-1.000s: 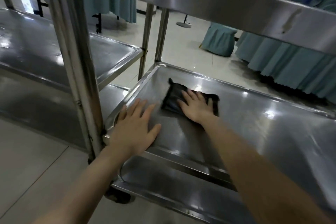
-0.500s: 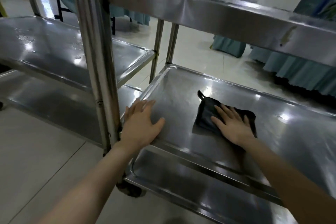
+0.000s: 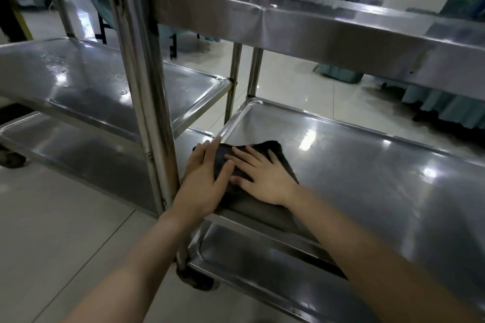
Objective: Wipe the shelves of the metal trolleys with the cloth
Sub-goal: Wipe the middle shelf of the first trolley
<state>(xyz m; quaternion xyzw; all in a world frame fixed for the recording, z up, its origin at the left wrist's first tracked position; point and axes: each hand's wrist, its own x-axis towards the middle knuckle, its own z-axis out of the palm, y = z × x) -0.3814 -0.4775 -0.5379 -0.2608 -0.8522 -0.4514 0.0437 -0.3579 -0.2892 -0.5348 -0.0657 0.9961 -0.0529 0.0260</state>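
Observation:
A dark cloth (image 3: pixel 273 151) lies at the near left corner of the middle shelf (image 3: pixel 367 165) of the steel trolley in front of me. My right hand (image 3: pixel 258 178) presses flat on the cloth with straight, spread fingers. My left hand (image 3: pixel 203 183) rests flat on the shelf's left edge, its fingers overlapping the cloth's left side. Most of the cloth is hidden under both hands.
A second steel trolley (image 3: pixel 86 81) stands to the left, its shelf wet with droplets. A thick upright post (image 3: pixel 141 81) rises right beside my left hand. The top shelf (image 3: pixel 315 26) overhangs above. Teal draped tables (image 3: pixel 441 107) stand behind on the tiled floor.
My right hand slid the cloth leftward across the middle shelf to its near left corner, up against my left hand. The left hand stayed on the shelf's edge.

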